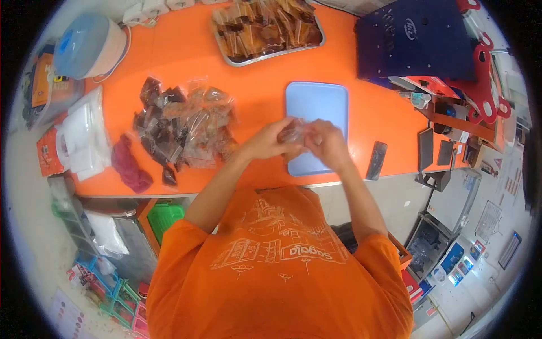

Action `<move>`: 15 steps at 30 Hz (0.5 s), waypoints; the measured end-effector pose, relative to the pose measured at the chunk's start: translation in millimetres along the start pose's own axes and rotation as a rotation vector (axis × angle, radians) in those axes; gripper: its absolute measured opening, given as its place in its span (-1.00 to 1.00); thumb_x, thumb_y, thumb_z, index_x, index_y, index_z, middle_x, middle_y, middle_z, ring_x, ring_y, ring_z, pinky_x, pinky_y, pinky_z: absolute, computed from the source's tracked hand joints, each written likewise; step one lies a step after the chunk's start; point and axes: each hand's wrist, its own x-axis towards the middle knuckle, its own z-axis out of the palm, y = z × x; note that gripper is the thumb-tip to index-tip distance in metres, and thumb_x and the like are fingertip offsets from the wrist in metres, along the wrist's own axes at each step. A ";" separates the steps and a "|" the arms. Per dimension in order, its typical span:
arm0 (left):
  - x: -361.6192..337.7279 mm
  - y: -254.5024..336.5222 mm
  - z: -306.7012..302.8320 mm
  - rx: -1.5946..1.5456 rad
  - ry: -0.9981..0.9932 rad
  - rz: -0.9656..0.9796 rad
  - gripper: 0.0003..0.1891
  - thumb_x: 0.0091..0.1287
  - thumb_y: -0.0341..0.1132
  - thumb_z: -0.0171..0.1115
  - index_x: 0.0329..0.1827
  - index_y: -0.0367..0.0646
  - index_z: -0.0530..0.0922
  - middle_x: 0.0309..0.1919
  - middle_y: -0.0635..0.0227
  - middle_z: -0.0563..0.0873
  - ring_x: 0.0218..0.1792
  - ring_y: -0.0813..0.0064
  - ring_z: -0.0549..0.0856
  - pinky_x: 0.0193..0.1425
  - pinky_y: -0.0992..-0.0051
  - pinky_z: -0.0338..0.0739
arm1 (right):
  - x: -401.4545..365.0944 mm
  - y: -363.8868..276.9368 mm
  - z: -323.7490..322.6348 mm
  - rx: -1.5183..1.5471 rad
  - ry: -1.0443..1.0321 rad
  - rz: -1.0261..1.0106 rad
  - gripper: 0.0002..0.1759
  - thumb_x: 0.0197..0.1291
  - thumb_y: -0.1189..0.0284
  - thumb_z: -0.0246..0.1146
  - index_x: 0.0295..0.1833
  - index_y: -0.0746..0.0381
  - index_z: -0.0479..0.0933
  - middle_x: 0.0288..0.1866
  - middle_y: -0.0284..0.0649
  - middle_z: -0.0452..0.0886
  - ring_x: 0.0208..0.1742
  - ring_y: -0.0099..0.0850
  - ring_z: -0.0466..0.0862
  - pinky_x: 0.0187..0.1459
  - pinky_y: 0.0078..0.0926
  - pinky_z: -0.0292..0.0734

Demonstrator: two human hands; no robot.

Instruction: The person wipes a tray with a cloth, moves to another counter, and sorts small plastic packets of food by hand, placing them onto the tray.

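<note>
My left hand [264,142] and my right hand [327,144] meet over the near end of a light blue tray [316,99] on the orange table [169,51]. Together they pinch a small clear plastic bag [294,131] with something dark inside. What is in the bag is too blurred to tell. A heap of filled clear bags with dark contents [180,124] lies to the left of my left hand. At the far edge stands a metal tray of brown pieces [265,28].
A maroon cloth [130,166] and a stack of white plastic bags [84,135] lie at the left. A blue-lidded container [90,45] stands far left. A dark blue box [418,39] sits far right, and a black flat object [376,160] lies near the front edge.
</note>
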 end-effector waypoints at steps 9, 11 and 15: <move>79.3 -20.9 31.5 0.492 0.443 -0.324 -0.43 0.25 -0.32 0.45 0.29 -0.31 0.46 -0.01 -0.05 0.72 0.08 0.04 0.71 0.17 0.26 0.61 | 123.1 123.9 0.1 0.063 -0.229 -0.124 -0.70 0.13 0.52 0.40 -0.01 0.32 0.61 -0.15 -0.05 0.71 -0.17 -0.18 0.71 -0.04 -0.33 0.62; 86.5 -31.7 27.4 0.514 0.536 -0.331 -0.42 0.22 -0.31 0.47 0.27 -0.33 0.47 -0.06 -0.08 0.72 0.03 -0.02 0.71 0.13 0.23 0.63 | 129.0 130.2 -1.9 0.226 -0.215 -0.124 -0.65 0.12 0.48 0.42 0.04 0.32 0.60 -0.14 -0.06 0.72 -0.15 -0.17 0.71 0.00 -0.32 0.63; 81.2 -35.3 34.4 0.818 0.686 -0.189 -0.37 0.16 -0.34 0.51 0.29 -0.31 0.48 -0.02 -0.07 0.69 -0.08 0.02 0.73 0.02 0.19 0.66 | 76.6 145.9 8.6 0.140 0.255 -0.040 -0.43 0.12 0.36 0.48 0.21 0.34 0.50 -0.10 -0.01 0.72 -0.11 -0.05 0.75 0.03 -0.25 0.66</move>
